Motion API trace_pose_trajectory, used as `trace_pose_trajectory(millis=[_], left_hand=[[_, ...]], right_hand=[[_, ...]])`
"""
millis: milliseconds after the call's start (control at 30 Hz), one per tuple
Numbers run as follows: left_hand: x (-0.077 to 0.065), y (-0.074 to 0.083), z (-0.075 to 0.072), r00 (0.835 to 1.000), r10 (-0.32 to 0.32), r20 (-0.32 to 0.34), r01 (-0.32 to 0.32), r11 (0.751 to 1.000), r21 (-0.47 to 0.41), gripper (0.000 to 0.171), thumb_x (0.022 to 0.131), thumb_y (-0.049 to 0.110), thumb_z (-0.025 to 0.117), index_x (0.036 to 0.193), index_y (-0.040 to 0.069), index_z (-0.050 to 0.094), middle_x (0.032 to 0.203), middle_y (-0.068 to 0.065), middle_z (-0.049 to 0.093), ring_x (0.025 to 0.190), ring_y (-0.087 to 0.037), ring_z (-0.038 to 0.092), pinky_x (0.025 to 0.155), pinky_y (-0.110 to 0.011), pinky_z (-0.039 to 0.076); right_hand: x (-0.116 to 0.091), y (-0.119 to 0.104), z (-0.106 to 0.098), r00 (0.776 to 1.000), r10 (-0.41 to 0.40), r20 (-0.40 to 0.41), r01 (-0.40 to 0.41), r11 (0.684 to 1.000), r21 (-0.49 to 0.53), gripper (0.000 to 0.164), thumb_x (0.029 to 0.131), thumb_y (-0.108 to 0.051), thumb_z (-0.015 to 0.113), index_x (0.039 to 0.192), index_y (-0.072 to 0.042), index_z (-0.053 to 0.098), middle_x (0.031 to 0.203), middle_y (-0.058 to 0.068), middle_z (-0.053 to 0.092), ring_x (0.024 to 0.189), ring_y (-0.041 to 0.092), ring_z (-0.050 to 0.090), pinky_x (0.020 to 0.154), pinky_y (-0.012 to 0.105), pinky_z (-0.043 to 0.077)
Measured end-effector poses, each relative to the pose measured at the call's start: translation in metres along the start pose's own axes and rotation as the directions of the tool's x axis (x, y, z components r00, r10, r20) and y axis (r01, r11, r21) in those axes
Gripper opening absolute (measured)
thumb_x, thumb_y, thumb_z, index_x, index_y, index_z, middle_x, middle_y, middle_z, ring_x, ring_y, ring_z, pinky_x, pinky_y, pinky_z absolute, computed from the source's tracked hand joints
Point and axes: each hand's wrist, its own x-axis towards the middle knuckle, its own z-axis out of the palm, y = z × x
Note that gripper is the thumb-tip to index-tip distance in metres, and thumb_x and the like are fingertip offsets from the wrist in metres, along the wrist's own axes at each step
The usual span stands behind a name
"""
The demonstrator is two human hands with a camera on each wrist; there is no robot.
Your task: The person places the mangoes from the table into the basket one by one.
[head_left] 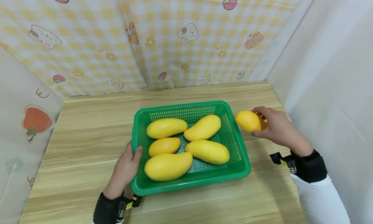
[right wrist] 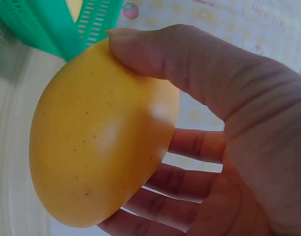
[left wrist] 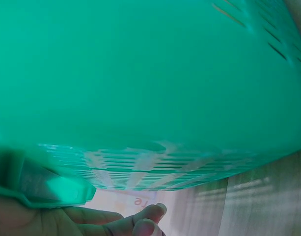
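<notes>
A green plastic basket (head_left: 198, 182) with slotted walls holds several yellow mangoes, among them a large mango (head_left: 168, 166) at the near left and a mango (head_left: 202, 128) at the far right. My left hand (head_left: 126, 167) grips the basket's left rim, thumb over the top; the left wrist view shows its fingers under the rim, beside the basket's outer side (left wrist: 140, 73). Just off the right rim, my right hand (head_left: 279, 128) holds another mango (head_left: 247, 120) above the table. In the right wrist view, thumb and fingers clasp this speckled mango (right wrist: 101, 137) from opposite sides.
The basket stands on a wood-grain table (head_left: 87, 130). Behind it hangs a yellow checked cloth (head_left: 163, 39) with cartoon prints. White sheets close off the left side (head_left: 17, 88) and the right side (head_left: 329, 88). Both wrists wear black straps.
</notes>
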Motion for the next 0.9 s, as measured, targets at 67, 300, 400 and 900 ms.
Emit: trace_pose_trajectory(millis=[67, 300, 400, 900], left_hand=[[0.0, 0.0, 0.0, 1.0, 0.001, -0.001, -0.001, 1.0, -0.001, 0.056, 0.105, 0.036, 0.031, 0.146, -0.001, 0.023, 0.123, -0.025, 0.054, 0.093, -0.03, 0.06, 0.067, -0.036, 0.05], [0.0, -0.003, 0.002, 1.0, 0.009, -0.008, -0.009, 1.0, -0.016, 0.058, 0.105, 0.036, 0.031, 0.147, -0.002, 0.021, 0.124, -0.026, 0.053, 0.094, -0.031, 0.061, 0.069, -0.039, 0.052], [0.0, -0.004, 0.003, 1.0, 0.016, -0.009, -0.016, 1.0, -0.013, 0.058, 0.105, 0.036, 0.031, 0.147, -0.002, 0.021, 0.126, -0.027, 0.052, 0.097, -0.032, 0.06, 0.071, -0.04, 0.052], [0.0, -0.003, 0.001, 1.0, 0.013, -0.004, -0.013, 1.0, -0.019, 0.057, 0.105, 0.037, 0.031, 0.147, -0.001, 0.021, 0.123, -0.025, 0.054, 0.093, -0.029, 0.061, 0.068, -0.036, 0.051]], right_hand=[[-0.001, -0.005, -0.001, 1.0, -0.004, 0.001, 0.004, 1.0, -0.004, 0.061, 0.07, -0.016, 0.084, 0.12, 0.001, 0.053, 0.1, 0.015, 0.06, 0.085, 0.029, 0.055, 0.07, 0.043, 0.049], [-0.001, -0.011, -0.003, 1.0, 0.01, 0.005, -0.009, 1.0, -0.019, 0.063, 0.072, -0.017, 0.082, 0.122, 0.002, 0.048, 0.101, 0.019, 0.058, 0.083, 0.031, 0.054, 0.068, 0.044, 0.049], [-0.002, -0.009, -0.002, 0.999, 0.039, 0.018, -0.039, 0.999, -0.035, 0.064, 0.073, -0.019, 0.081, 0.123, 0.003, 0.048, 0.101, 0.02, 0.057, 0.082, 0.031, 0.053, 0.067, 0.044, 0.048], [-0.005, -0.027, 0.005, 0.997, -0.019, 0.07, 0.016, 0.999, 0.037, 0.075, 0.075, -0.018, 0.079, 0.135, -0.001, 0.037, 0.095, 0.013, 0.057, 0.076, 0.023, 0.053, 0.066, 0.036, 0.048]])
